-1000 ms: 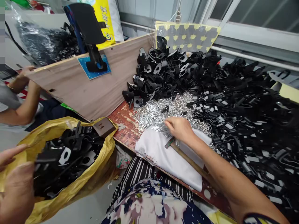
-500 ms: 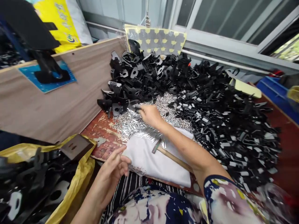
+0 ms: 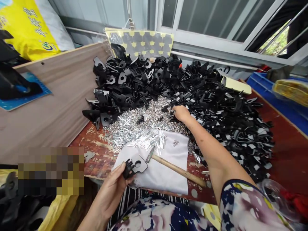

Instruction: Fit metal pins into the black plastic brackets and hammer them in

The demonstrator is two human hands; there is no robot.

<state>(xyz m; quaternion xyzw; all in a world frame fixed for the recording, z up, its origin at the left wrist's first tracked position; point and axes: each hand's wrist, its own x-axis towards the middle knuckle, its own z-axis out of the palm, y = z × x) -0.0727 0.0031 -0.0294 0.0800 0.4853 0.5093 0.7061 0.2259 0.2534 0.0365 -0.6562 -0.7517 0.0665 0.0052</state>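
Observation:
My left hand (image 3: 113, 187) grips a black plastic clip part (image 3: 135, 166) over the near edge of a white cloth (image 3: 166, 170). My right hand (image 3: 181, 113) reaches forward, its fingers curled into the edge of a big heap of black clip parts (image 3: 216, 99); what it holds is hidden. A small hammer (image 3: 176, 169) with a wooden handle lies on the cloth. Shiny metal pins (image 3: 139, 126) lie spread in a pile between cloth and heap.
A wooden board (image 3: 55, 99) walls off the left side of the red worktable (image 3: 95, 149). A yellow bag (image 3: 51, 215) of black parts sits low at the left. A blue crate (image 3: 276, 96) stands at the right, windows behind.
My right hand moved from the pins rightward to the black heap. My left hand now grips a black clip part over the cloth. The view swung to the right.

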